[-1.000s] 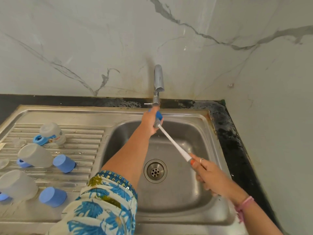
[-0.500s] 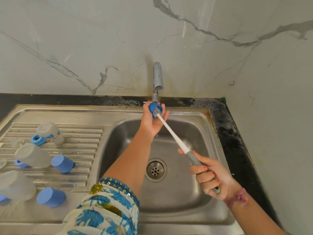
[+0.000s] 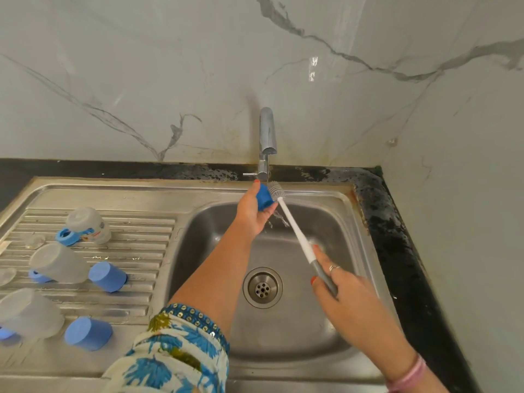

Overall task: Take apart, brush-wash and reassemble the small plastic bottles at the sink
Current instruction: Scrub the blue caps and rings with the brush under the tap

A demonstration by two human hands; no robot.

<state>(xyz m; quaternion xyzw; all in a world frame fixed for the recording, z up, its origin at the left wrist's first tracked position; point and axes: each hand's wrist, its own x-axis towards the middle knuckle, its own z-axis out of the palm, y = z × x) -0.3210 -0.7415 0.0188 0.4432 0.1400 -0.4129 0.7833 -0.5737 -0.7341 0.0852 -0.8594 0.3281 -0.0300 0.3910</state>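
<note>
Cap (image 3: 264,196), smooth blue plastic, sits under the tap (image 3: 267,131) in my left hand (image 3: 253,211), fingers curled round it. My right hand (image 3: 344,290) grips the brush (image 3: 295,229); its bristled head touches the cap above the steel sink (image 3: 348,222).

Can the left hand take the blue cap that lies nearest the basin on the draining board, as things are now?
Probably not at once. The left hand already grips a blue cap under the tap. The way to the cap on the draining board looks free, but the hand is full.
</note>
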